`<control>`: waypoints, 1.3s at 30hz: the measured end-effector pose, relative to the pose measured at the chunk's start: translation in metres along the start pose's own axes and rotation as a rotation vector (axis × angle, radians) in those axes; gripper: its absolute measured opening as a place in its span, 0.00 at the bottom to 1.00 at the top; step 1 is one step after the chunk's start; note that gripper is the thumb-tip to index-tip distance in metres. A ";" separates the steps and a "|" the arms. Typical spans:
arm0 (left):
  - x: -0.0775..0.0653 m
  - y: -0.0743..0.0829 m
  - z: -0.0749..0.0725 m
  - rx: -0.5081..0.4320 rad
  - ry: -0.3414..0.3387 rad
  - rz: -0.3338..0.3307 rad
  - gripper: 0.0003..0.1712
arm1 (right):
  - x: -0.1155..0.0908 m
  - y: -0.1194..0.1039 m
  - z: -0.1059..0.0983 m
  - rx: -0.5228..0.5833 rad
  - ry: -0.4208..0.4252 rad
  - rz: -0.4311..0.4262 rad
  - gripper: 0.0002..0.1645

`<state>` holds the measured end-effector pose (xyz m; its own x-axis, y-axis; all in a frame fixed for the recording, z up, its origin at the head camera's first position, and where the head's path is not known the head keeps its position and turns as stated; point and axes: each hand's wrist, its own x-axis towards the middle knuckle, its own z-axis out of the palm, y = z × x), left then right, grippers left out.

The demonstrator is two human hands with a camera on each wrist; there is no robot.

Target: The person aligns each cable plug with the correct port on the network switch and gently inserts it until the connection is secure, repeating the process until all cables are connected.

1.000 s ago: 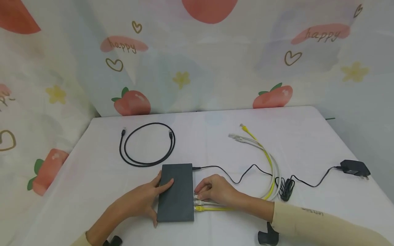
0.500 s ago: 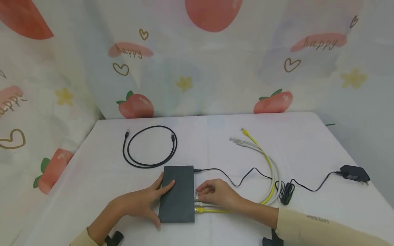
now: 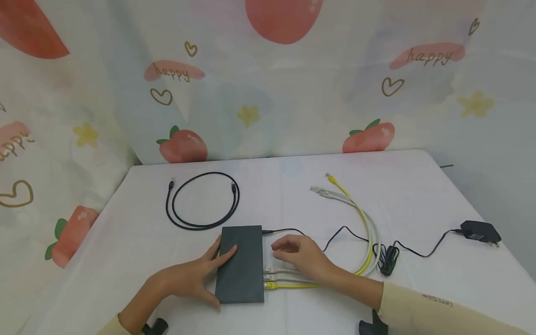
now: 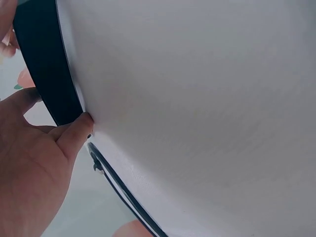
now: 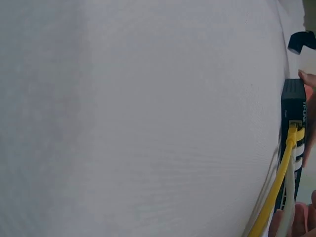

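Observation:
A dark flat network switch (image 3: 240, 265) lies at the table's near middle. My left hand (image 3: 188, 279) holds it at its left side, with a digit over the top face and others along the edge; the left wrist view shows fingertips on that edge. Plugged into its right side are a yellow network cable (image 3: 289, 286) and two grey-white cables (image 3: 289, 278); a thin black power lead (image 3: 284, 230) enters farther up. My right hand (image 3: 307, 258), fingers loosely bent and holding nothing visible, hovers just right of the switch. In the right wrist view, the yellow plug (image 5: 293, 133) sits in a port.
The cables' loose ends (image 3: 324, 190) lie farther back on the right. A coiled black cable (image 3: 205, 226) rests at the back left. The power lead's bundle (image 3: 389, 260) and black adapter (image 3: 479, 231) are on the right. Patterned cloth (image 3: 293, 93) hangs behind.
My right hand has let go of a grey-white cable's plug at the switch and moved slightly up and right. My left hand keeps its hold. The view has shifted slightly.

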<state>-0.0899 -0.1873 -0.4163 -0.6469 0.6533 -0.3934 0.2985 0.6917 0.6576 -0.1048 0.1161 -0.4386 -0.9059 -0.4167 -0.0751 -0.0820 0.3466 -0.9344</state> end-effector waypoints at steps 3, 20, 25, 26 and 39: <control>0.000 -0.001 0.002 -0.007 0.002 0.005 0.68 | 0.005 -0.001 -0.002 0.015 0.018 -0.007 0.15; -0.001 -0.002 0.003 -0.015 0.013 -0.001 0.68 | 0.041 -0.020 -0.001 -0.018 0.124 -0.052 0.23; -0.002 -0.002 0.002 -0.012 0.009 0.002 0.68 | 0.051 -0.021 0.002 -0.055 0.166 -0.072 0.22; -0.002 -0.002 0.002 -0.009 0.009 0.001 0.68 | 0.053 -0.021 0.002 -0.060 0.174 -0.080 0.21; 0.000 -0.002 0.000 0.000 0.000 -0.010 0.68 | 0.084 -0.036 0.003 -0.096 0.202 -0.142 0.22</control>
<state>-0.0906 -0.1884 -0.4174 -0.6502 0.6460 -0.3998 0.2918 0.6983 0.6537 -0.1762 0.0662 -0.4126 -0.9463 -0.2941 0.1344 -0.2444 0.3785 -0.8927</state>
